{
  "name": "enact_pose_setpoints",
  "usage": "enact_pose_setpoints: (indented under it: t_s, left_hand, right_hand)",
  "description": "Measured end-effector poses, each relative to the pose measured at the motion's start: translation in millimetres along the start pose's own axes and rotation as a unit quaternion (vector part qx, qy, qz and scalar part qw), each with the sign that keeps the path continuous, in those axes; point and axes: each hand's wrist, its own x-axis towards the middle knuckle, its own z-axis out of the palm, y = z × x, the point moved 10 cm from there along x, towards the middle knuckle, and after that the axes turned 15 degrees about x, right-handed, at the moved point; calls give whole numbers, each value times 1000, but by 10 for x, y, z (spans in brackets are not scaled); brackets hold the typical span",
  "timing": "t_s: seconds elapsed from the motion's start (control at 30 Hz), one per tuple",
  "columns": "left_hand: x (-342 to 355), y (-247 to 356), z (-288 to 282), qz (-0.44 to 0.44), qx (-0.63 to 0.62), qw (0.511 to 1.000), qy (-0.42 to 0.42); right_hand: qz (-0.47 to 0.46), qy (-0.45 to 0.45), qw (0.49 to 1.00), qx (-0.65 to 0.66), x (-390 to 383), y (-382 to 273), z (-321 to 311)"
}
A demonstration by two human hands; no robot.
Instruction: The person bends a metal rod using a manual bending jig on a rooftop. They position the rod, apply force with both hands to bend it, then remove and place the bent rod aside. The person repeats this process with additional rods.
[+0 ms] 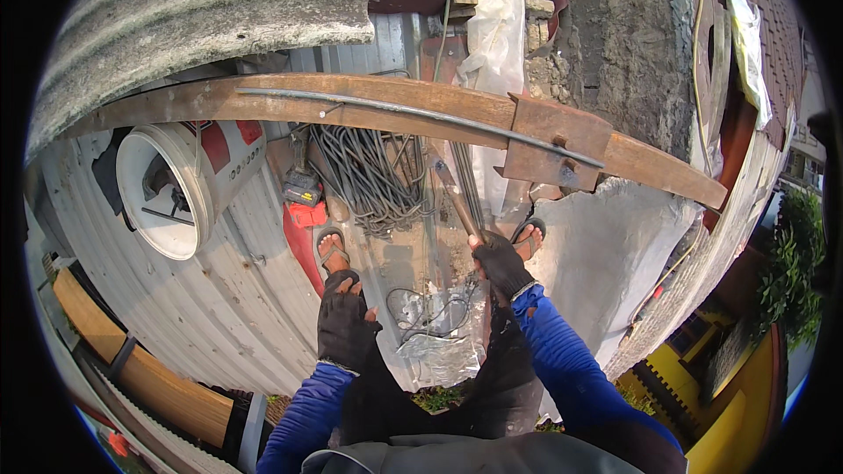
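My right hand (500,265), in a black fingerless glove, grips the lower end of a long brown bar tool (455,196) with a dark tip. My left hand (346,320), gloved alike, is over my left leg, holding nothing visible, fingers loosely bent and thumb apart. Beyond them lie bundled steel rods (364,177) and a cordless power tool (301,193) with a red part. A wooden beam (421,105) crosses above, carrying a thin steel rod (351,101) and a bracket-like wooden block (572,139).
A white bucket (200,224) lies sideways on corrugated sheeting (184,298) at left. Weathered roofing (211,0) is upper left, rough concrete (615,35) and white plastic (492,35) upper right. A broken sheet edge (632,237) and drops to plants and yellow structures (720,404) are at right.
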Motion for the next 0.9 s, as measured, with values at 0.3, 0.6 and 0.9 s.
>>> enact_pose_setpoints:
  t_s: [0.3, 0.6, 0.9]
  left_hand:
    - [1917, 1876, -2282, 286, 40, 893, 345]
    - [2558, 1834, -1891, 127, 133, 947, 262]
    - [2526, 1852, -1877, 148, 139, 930, 306]
  right_hand:
    - [49, -116, 988, 92, -1517, 78, -354]
    - [95, -109, 975, 169, -1931, -105, -540]
    - [-125, -63, 951, -274, -2420, -1452, -1235]
